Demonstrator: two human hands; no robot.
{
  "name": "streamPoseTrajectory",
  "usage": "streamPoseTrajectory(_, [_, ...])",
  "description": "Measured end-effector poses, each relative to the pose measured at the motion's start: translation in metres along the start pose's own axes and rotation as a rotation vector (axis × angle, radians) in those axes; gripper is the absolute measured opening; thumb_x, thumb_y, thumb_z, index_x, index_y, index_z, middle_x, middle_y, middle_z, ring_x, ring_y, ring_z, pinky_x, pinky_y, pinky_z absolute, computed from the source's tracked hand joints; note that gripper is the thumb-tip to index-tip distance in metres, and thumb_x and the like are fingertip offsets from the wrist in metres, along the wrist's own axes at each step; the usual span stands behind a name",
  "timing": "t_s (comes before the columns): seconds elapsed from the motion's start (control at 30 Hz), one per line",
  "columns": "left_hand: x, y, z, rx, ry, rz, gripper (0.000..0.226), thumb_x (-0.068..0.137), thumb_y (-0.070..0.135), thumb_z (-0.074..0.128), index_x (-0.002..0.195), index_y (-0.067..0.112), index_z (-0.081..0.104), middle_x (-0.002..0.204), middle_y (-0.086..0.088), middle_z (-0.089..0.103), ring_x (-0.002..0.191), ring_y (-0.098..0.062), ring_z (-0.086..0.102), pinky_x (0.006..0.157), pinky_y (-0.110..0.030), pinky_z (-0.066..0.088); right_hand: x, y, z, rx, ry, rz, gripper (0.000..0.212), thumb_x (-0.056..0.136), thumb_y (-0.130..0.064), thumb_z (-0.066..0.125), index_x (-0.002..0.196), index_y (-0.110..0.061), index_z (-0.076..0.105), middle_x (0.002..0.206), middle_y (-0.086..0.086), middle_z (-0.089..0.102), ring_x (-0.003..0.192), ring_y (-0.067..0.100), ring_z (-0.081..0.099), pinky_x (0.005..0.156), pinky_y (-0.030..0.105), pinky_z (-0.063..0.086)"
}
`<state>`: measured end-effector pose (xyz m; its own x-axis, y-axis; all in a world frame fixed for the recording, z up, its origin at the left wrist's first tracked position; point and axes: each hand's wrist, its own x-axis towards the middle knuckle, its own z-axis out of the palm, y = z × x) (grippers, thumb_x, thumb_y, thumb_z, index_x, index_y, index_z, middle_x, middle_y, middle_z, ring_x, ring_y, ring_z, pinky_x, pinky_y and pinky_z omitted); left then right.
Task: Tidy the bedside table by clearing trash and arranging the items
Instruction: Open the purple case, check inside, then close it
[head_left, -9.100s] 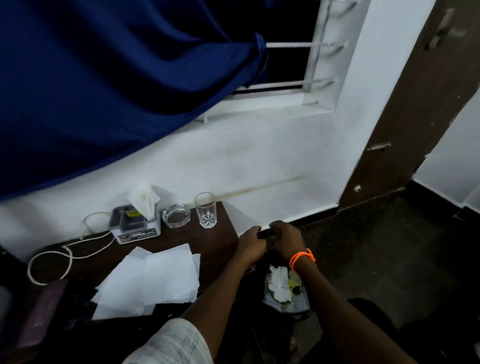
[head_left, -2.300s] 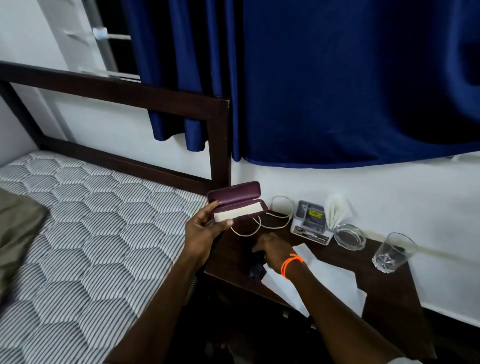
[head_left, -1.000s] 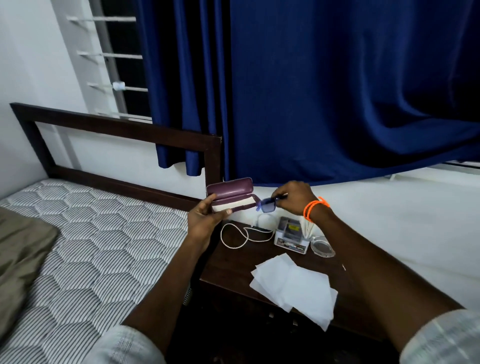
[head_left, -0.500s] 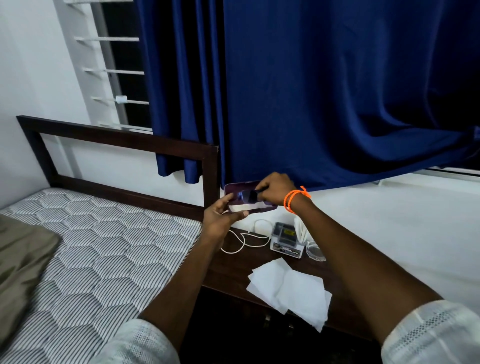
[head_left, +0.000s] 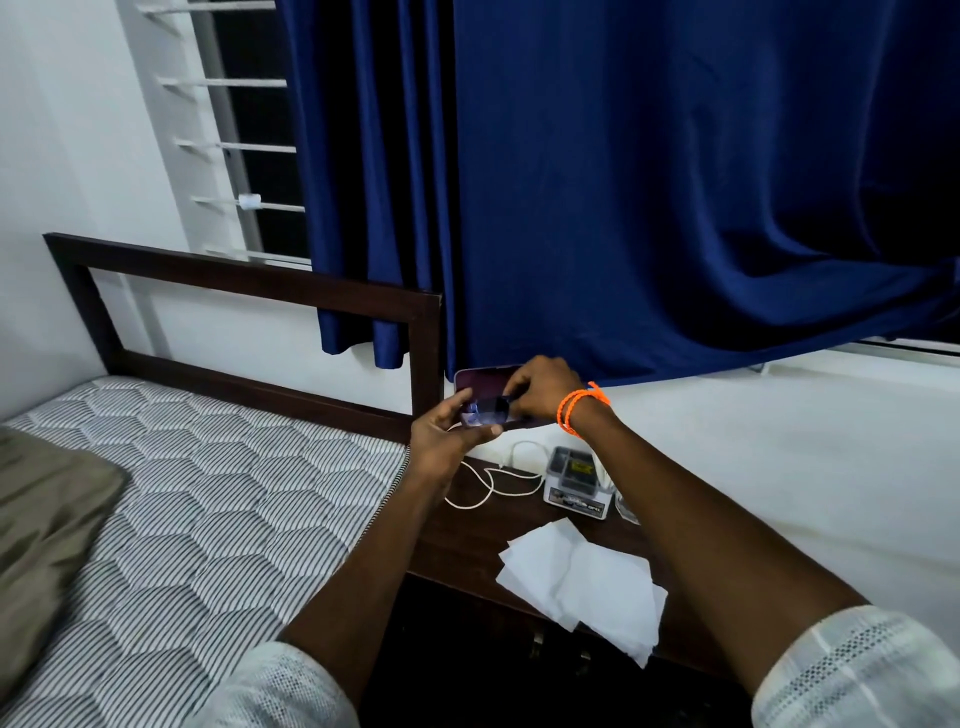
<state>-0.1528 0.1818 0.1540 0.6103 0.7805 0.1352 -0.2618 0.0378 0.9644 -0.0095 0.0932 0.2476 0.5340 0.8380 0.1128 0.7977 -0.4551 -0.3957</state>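
Observation:
My left hand (head_left: 447, 434) holds an open maroon glasses case (head_left: 480, 379) from below, above the back left corner of the dark wooden bedside table (head_left: 467, 551). My right hand (head_left: 540, 387), with an orange band at the wrist, pinches a pair of dark blue-tinted glasses (head_left: 491, 408) that lie inside the case. White tissue sheets (head_left: 587, 579) are spread on the table's front part.
A white cable (head_left: 491, 480) loops beside a small grey box (head_left: 574, 483) at the table's back; a glass ashtray (head_left: 626, 509) peeks out behind my right forearm. A mattress (head_left: 182, 493) and dark bed frame (head_left: 249, 280) lie left. A blue curtain (head_left: 623, 182) hangs behind.
My right hand picked the glasses up off the table, brought them to the open case in my left hand and set them inside it. Both hands rose slightly.

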Motion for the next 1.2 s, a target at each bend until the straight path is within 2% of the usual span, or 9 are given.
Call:
streamPoseTrajectory(0.1, [0.0,-0.001,-0.001,-0.005,0.003,-0.007,0.074,0.067,-0.017,0.084,0.135,0.003,0.062,0.114,-0.013,0.074,0.085,-0.007,0.076,0.075,-0.02,0.06,0.0,0.003,0.001,0.034,0.012,0.001,0.023,0.067,-0.016,0.085,0.087,-0.025,0.079,0.09,-0.009,0.074,0.092,0.016,0.07,0.088,0.038,0.059])
streamPoseTrajectory(0.27, [0.001,-0.002,0.0,-0.026,-0.005,-0.006,0.074,0.067,-0.015,0.086,0.134,0.006,0.064,0.115,-0.013,0.073,0.085,-0.008,0.074,0.078,-0.023,0.061,0.001,0.006,0.001,0.066,0.032,-0.006,0.025,0.061,-0.014,0.087,0.073,-0.03,0.072,0.078,-0.011,0.069,0.082,0.016,0.07,0.075,0.031,0.059])
streamPoseTrajectory(0.43, [0.0,-0.001,0.002,-0.057,-0.017,-0.018,0.073,0.067,-0.016,0.084,0.134,0.006,0.063,0.115,-0.012,0.074,0.089,-0.01,0.076,0.078,-0.024,0.061,0.002,0.009,0.001,0.118,0.04,-0.013,0.025,0.063,-0.009,0.089,0.081,-0.021,0.077,0.075,-0.009,0.069,0.076,0.011,0.068,0.061,0.019,0.048])
streamPoseTrajectory(0.7, [0.003,-0.003,0.0,-0.104,-0.014,-0.029,0.074,0.065,-0.015,0.086,0.133,0.007,0.064,0.12,-0.018,0.074,0.107,-0.027,0.074,0.087,-0.033,0.062,0.001,0.013,-0.002,0.192,0.009,-0.032,0.027,0.067,-0.012,0.089,0.091,-0.016,0.079,0.079,-0.01,0.069,0.075,0.005,0.065,0.06,0.014,0.046])
streamPoseTrajectory(0.83, [0.004,-0.004,-0.003,-0.118,-0.01,-0.033,0.071,0.065,-0.012,0.087,0.129,0.011,0.067,0.119,-0.017,0.074,0.107,-0.026,0.074,0.091,-0.036,0.061,-0.001,0.016,-0.002,0.314,0.184,0.005,0.006,0.079,-0.017,0.08,0.084,-0.015,0.079,0.081,-0.004,0.075,0.079,0.012,0.069,0.073,0.024,0.055])
streamPoseTrajectory(0.97, [0.005,-0.001,-0.007,-0.141,-0.015,-0.041,0.068,0.059,-0.003,0.092,0.122,0.013,0.072,0.12,-0.016,0.074,0.115,-0.035,0.07,0.097,-0.045,0.059,-0.001,0.025,-0.005,0.391,0.375,0.162,0.033,0.089,-0.041,0.07,0.078,-0.01,0.064,0.073,0.001,0.065,0.069,0.016,0.06,0.067,0.028,0.047])
streamPoseTrajectory(1.03, [0.005,0.0,-0.009,-0.145,-0.022,-0.045,0.069,0.056,0.0,0.093,0.121,0.011,0.071,0.121,-0.02,0.073,0.114,-0.036,0.07,0.097,-0.047,0.059,0.0,0.027,-0.007,0.579,0.227,0.329,0.045,0.09,-0.057,0.063,0.086,-0.013,0.055,0.086,0.005,0.06,0.08,0.021,0.06,0.07,0.04,0.06])
streamPoseTrajectory(1.1, [0.004,0.001,-0.01,-0.137,-0.016,-0.041,0.066,0.059,-0.002,0.094,0.12,0.008,0.069,0.119,-0.024,0.072,0.111,-0.037,0.071,0.093,-0.044,0.061,-0.001,0.026,-0.005,0.859,-0.021,0.459,0.061,0.088,-0.07,0.055,0.112,-0.014,0.056,0.116,0.009,0.056,0.105,0.029,0.057,0.069,0.053,0.062])
streamPoseTrajectory(1.2, [0.004,0.004,-0.011,-0.101,-0.011,-0.048,0.067,0.061,-0.001,0.094,0.119,0.007,0.062,0.116,-0.023,0.072,0.111,-0.039,0.071,0.087,-0.04,0.062,0.003,0.031,0.004,1.159,-0.121,0.506,0.079,0.08,-0.078,0.055,0.133,-0.019,0.053,0.142,0.011,0.046,0.122,0.041,0.053,0.066,0.055,0.06])
